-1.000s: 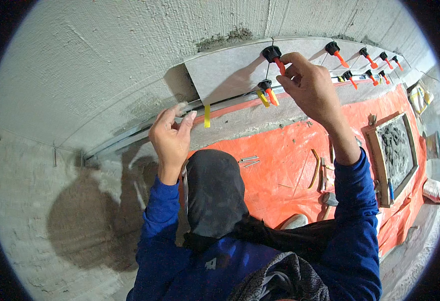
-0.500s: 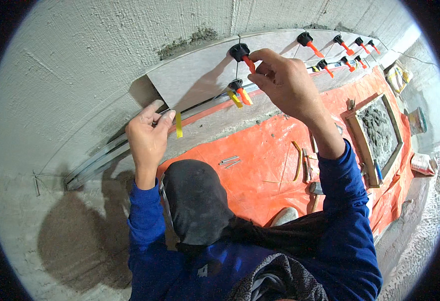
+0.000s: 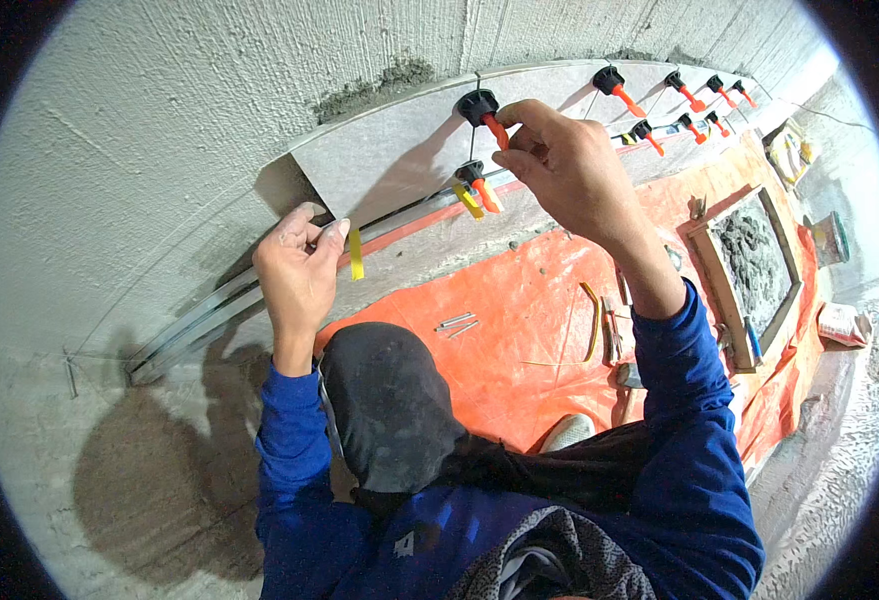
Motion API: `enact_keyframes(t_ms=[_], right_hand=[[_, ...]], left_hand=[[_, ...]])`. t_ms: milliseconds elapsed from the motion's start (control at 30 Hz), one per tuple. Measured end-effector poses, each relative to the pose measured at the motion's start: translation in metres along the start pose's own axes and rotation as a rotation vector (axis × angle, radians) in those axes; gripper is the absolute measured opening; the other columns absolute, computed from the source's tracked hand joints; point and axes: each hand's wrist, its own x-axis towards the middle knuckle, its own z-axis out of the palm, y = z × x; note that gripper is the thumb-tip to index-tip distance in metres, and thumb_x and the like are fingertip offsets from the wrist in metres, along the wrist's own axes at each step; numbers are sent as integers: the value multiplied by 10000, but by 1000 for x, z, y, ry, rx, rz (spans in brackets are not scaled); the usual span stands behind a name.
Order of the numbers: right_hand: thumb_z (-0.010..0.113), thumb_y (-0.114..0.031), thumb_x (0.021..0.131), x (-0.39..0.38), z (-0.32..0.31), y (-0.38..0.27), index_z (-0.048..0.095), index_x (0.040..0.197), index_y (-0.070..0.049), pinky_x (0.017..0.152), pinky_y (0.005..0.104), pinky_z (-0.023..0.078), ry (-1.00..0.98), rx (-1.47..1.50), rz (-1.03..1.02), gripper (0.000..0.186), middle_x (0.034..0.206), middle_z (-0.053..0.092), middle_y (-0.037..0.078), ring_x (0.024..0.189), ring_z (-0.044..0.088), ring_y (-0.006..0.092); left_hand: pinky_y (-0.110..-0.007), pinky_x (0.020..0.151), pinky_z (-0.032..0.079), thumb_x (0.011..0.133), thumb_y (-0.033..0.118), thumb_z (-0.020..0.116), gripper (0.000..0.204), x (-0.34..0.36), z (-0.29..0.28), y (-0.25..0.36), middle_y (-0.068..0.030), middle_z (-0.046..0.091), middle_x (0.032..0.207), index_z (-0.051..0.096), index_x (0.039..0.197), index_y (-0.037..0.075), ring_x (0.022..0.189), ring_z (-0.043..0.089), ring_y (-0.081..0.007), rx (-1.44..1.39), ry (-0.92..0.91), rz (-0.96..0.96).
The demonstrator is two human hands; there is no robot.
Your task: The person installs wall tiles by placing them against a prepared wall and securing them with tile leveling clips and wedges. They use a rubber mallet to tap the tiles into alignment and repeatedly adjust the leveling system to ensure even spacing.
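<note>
My right hand (image 3: 584,180) pinches the orange handle of a tile leveler (image 3: 497,128). Its round black cap sits over the joint near the tile's upper edge. Below it on the same joint is a second tile leveler (image 3: 477,186). My left hand (image 3: 304,275) is closed at the lower left corner of the grey wall tile (image 3: 374,160), thumb and fingers at its edge; the fingertips behind are partly hidden. Just right of that thumb hangs a yellow strip (image 3: 356,256), under the tile's lower edge.
More tile levelers (image 3: 614,84) line the joints to the right. A metal rail (image 3: 194,318) runs below the tiles. On the orange sheet (image 3: 519,300) lie tools and a wooden-framed tray (image 3: 711,262) of wet mortar. A bucket (image 3: 831,240) stands farther right.
Both hands keep their places on the tile and the leveler. The view has shifted very slightly.
</note>
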Motion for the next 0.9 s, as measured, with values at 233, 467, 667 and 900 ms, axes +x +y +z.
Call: enact_keyframes(t_ms=[233, 467, 667, 900], right_hand=[[676, -164, 858, 0, 0, 1, 632, 1122, -31, 658, 424, 542, -18, 47, 30, 299, 797, 707, 180, 748, 700, 349], [668, -159, 840, -1, 3, 2, 623, 1087, -47, 630, 470, 513, -15, -120, -8, 275, 711, 665, 165, 718, 674, 371], [693, -169, 821, -2, -4, 0, 611, 1010, -23, 611, 475, 520, -29, -96, -19, 253, 685, 650, 186, 701, 676, 384], [679, -154, 815, 0, -1, 0, 607, 956, -18, 575, 466, 524, -8, -119, -56, 209, 675, 653, 173, 686, 684, 370]], left_hand=[[-376, 649, 496, 821, 125, 749, 314, -15, -11, 4, -121, 674, 766, 691, 1105, 4, 683, 648, -259, 421, 74, 199], [-421, 704, 483, 844, 107, 695, 177, -13, -24, 3, -150, 615, 875, 711, 987, 3, 789, 619, -345, 631, 31, 255], [-398, 671, 470, 868, 50, 665, 169, 1, -35, 15, -172, 580, 831, 673, 955, -94, 723, 592, -304, 538, 36, 308], [-364, 701, 500, 899, 61, 679, 227, 9, -48, 18, -177, 571, 887, 642, 981, -147, 787, 602, -283, 664, 169, 294]])
